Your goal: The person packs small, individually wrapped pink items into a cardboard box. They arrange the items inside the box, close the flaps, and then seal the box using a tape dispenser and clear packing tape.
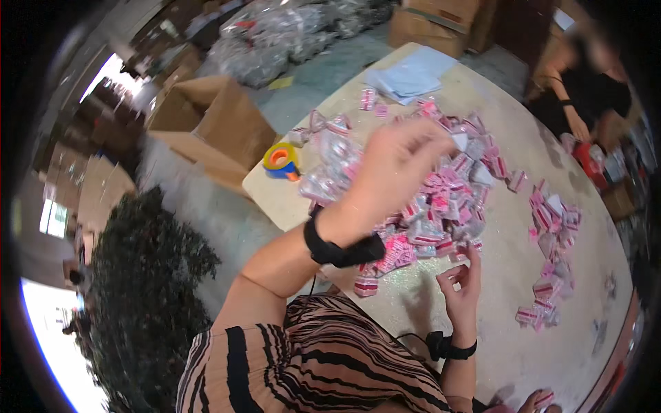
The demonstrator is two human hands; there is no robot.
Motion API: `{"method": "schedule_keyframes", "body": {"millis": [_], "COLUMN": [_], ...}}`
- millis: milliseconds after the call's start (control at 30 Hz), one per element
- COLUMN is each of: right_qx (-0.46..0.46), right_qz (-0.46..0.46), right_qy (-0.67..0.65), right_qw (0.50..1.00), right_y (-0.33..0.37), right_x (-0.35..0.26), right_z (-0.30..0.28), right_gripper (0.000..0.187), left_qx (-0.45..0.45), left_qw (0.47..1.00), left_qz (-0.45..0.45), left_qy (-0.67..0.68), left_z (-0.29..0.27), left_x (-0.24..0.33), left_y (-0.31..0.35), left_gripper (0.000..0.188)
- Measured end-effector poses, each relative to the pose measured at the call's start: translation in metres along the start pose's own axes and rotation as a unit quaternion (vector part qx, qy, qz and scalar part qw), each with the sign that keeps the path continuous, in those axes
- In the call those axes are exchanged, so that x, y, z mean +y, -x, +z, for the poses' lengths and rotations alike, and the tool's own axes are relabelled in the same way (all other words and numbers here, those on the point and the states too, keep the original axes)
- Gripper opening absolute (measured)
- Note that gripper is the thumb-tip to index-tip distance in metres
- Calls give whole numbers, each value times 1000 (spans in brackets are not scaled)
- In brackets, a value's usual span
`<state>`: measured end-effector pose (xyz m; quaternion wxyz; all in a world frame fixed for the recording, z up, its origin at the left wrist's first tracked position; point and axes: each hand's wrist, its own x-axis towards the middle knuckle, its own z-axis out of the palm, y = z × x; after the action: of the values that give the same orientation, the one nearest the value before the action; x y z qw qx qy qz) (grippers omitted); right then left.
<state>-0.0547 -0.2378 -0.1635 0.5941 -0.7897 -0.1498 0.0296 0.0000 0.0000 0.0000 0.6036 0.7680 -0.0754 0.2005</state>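
Round pale table (509, 289), grey concrete floor (206, 220), cardboard boxes (213, 124), bright doorway (113, 69)

We see our left hand (396, 165) raised high and blurred, its forearm rising bare from a striped sleeve, a black band round the wrist, fingers bunched together and pointing away from us. Our right hand (463, 283) sits lower, palm turned up toward us, fingers loosely curled, a black band on its wrist too.
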Motion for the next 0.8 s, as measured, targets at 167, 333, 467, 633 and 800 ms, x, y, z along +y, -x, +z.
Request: {"method": "schedule_keyframes", "body": {"millis": [167,333,467,633,800], "right_qx": [-5,1,15,15,39], "right_qz": [-94,-154,-78,-11,-15], "right_qy": [-28,111,17,33,-24], "right_qw": [995,982,997,999,999], "right_y": [-8,-4,-7,-8,-10], "right_x": [-35,-41,-60,-87,-108], "right_z": [78,84,89,125,191], "right_gripper": [46,13,12,14,16], "left_qx": [-147,-112,-198,-162,137], "left_qw": [988,982,971,981,930], "left_qz": [23,2,35,67,114], "left_qy": [40,149,128,84,-320], "left_z": [8,5,-37,-128,-306], "left_x": [-5,-31,-36,-87,-134], "left_y": [44,63,60,52,32], "left_gripper": [12,15,13,11,34]}}
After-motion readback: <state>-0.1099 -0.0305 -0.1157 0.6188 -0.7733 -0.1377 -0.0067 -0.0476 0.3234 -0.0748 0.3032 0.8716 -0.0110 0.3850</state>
